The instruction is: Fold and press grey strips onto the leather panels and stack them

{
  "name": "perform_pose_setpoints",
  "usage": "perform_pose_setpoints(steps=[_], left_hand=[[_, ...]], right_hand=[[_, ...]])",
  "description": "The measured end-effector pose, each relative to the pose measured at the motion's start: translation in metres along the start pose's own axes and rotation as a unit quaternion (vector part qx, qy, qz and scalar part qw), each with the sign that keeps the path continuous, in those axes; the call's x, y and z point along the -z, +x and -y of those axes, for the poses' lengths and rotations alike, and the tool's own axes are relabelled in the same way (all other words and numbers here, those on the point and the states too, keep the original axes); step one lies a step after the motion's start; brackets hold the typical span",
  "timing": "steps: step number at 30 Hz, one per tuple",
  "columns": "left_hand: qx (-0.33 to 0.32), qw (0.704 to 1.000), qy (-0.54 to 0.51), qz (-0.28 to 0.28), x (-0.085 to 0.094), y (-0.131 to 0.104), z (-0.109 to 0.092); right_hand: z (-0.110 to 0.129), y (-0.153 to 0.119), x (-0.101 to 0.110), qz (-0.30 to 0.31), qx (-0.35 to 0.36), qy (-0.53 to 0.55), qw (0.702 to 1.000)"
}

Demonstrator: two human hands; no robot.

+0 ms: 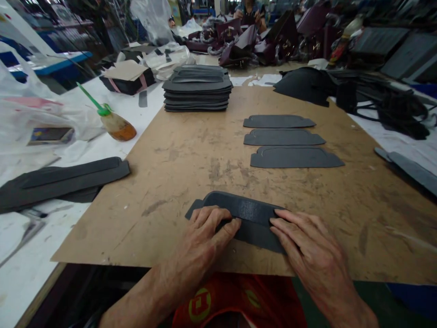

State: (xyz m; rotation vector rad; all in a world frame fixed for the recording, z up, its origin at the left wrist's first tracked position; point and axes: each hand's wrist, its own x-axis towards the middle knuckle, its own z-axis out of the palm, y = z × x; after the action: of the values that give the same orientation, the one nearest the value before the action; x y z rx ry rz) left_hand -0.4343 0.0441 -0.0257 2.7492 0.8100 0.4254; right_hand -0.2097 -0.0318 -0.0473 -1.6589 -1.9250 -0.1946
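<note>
A dark grey bag panel (251,210) lies at a slight slant on the brown board near its front edge. It has a raised upper layer with a shinier patch in the middle. My left hand (208,234) is on the panel's left part, its fingers bent and its thumb along the layer's lower edge. Stretched fingers of my right hand (307,239) press flat on the panel's right end. Three similar panels lie in a column beyond: a near one (297,157), a middle one (284,137) and a far one (279,121).
The brown board (164,164) covers the worktable. Behind stands a stack of dark panels (197,93). More panels (68,180) overlap the board's left edge. A glue bottle (118,125) with a green nozzle leans at left. Maroon bags (256,41) and a person are behind.
</note>
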Motion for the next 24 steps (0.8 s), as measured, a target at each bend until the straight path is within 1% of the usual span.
perform_pose_setpoints(steps=[3,6,12,17,24], left_hand=[[0.007,1.0,-0.016,0.003,0.0,-0.001,0.0],[0.004,1.0,-0.005,0.003,0.0,-0.002,0.002],[-0.016,0.998,0.033,0.047,-0.001,-0.008,0.009],[-0.003,0.996,0.031,0.078,-0.001,-0.01,0.011],[-0.008,0.997,0.015,0.069,0.001,-0.007,0.009]], right_hand=[[-0.001,0.0,0.0,-0.002,0.0,0.004,1.0],[-0.001,-0.001,0.0,-0.005,0.001,0.002,1.0],[0.0,-0.001,0.0,-0.007,-0.001,-0.005,1.0],[0.0,0.0,0.0,-0.011,-0.001,-0.016,1.0],[-0.011,-0.007,-0.001,0.011,0.035,-0.04,0.998]])
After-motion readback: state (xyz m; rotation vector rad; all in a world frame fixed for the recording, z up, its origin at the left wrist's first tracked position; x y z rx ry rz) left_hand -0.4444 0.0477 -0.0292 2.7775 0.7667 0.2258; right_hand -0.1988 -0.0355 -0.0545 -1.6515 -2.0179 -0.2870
